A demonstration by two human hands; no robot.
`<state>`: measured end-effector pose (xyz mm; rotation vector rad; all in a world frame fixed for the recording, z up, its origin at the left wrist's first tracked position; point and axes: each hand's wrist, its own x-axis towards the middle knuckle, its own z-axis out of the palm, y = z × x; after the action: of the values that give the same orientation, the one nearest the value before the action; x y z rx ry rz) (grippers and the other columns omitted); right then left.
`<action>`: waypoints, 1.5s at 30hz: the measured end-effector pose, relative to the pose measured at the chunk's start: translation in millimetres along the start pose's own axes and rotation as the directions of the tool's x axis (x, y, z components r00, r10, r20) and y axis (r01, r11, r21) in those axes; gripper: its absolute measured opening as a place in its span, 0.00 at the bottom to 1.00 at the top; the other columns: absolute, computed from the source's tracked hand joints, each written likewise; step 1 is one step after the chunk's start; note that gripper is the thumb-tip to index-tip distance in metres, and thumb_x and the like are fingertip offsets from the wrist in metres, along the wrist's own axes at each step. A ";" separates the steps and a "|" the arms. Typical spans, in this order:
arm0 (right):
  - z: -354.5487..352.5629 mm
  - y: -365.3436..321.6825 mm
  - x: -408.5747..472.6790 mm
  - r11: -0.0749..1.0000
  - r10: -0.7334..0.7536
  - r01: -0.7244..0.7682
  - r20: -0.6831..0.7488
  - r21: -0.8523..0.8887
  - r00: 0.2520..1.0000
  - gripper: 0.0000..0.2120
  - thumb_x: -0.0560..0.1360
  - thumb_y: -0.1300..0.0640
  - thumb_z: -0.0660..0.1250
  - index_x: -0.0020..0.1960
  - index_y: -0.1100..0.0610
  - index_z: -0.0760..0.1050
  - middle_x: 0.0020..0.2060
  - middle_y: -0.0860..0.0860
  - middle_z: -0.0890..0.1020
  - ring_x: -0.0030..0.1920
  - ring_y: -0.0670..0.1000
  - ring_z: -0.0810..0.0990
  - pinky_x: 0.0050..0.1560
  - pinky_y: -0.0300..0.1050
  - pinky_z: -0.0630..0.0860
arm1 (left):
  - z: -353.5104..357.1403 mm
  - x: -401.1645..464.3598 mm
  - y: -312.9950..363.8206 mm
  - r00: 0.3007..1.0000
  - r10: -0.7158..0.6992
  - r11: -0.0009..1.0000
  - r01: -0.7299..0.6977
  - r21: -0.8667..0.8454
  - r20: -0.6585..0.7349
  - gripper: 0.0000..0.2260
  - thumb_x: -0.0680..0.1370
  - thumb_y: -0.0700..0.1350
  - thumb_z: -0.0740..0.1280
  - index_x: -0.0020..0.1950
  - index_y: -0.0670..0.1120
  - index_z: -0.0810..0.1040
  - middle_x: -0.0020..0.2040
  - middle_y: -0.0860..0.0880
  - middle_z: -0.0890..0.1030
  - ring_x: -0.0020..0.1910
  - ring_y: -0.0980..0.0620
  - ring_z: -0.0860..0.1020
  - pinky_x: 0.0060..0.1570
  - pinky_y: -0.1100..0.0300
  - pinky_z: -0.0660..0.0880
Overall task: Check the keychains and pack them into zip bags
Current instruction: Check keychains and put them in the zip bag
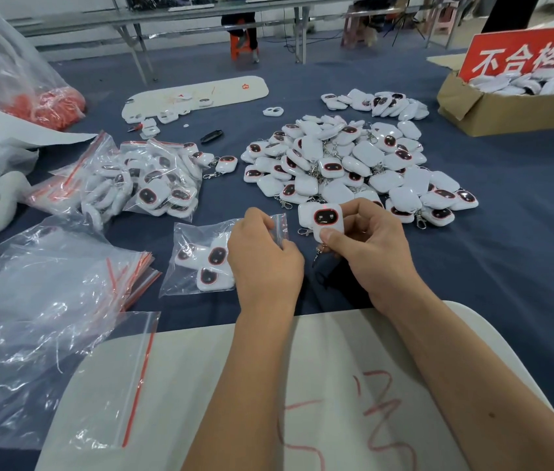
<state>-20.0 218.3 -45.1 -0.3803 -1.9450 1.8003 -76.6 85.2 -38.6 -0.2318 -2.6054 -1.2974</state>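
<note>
The left hand (263,254) is pinching the zip bag (201,260) mouth — holding it ready. Just right of the bag, the right hand (367,246) is gripping a lit keychain (324,217) face-up — likely checking it.

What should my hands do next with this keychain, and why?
Probably slide the keychain into the zip bag. Your right hand pinches it beside the bag's mouth, which your left hand grips, and three keychains already lie inside.
</note>
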 end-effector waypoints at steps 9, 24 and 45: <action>0.2 -0.7 -1.1 1.000 -0.003 0.003 0.010 -0.016 1.000 0.08 0.75 0.65 0.76 0.49 0.53 0.83 0.39 0.53 0.86 0.39 0.50 0.86 0.47 0.43 0.83 | -3.6 0.5 2.8 0.999 -0.040 0.992 0.037 0.117 0.018 0.11 0.76 0.42 0.72 0.52 0.45 0.71 0.51 0.46 0.77 0.48 0.46 0.76 0.43 0.58 0.66; 6.3 0.3 -5.2 0.985 -0.078 0.099 0.142 -0.143 0.987 0.08 0.79 0.59 0.73 0.55 0.48 0.82 0.35 0.51 0.85 0.34 0.48 0.80 0.44 0.56 0.81 | -20.2 6.8 3.5 0.991 0.135 0.989 -0.134 -0.064 0.016 0.09 0.75 0.41 0.71 0.36 0.49 0.78 0.29 0.54 0.79 0.33 0.56 0.78 0.33 0.66 0.72; 8.3 -3.0 -9.0 0.921 -0.149 0.163 0.067 -0.353 0.987 0.09 0.78 0.61 0.70 0.47 0.50 0.86 0.26 0.43 0.75 0.29 0.42 0.70 0.33 0.33 0.67 | -16.8 7.6 1.5 0.969 0.244 0.964 -0.239 -0.112 0.036 0.07 0.75 0.39 0.71 0.40 0.49 0.85 0.34 0.55 0.82 0.35 0.57 0.80 0.40 0.55 0.79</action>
<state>-16.1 206.3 -43.8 -0.2968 -2.2652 1.3621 -81.5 72.9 -25.6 -0.5882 -2.4541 -1.3587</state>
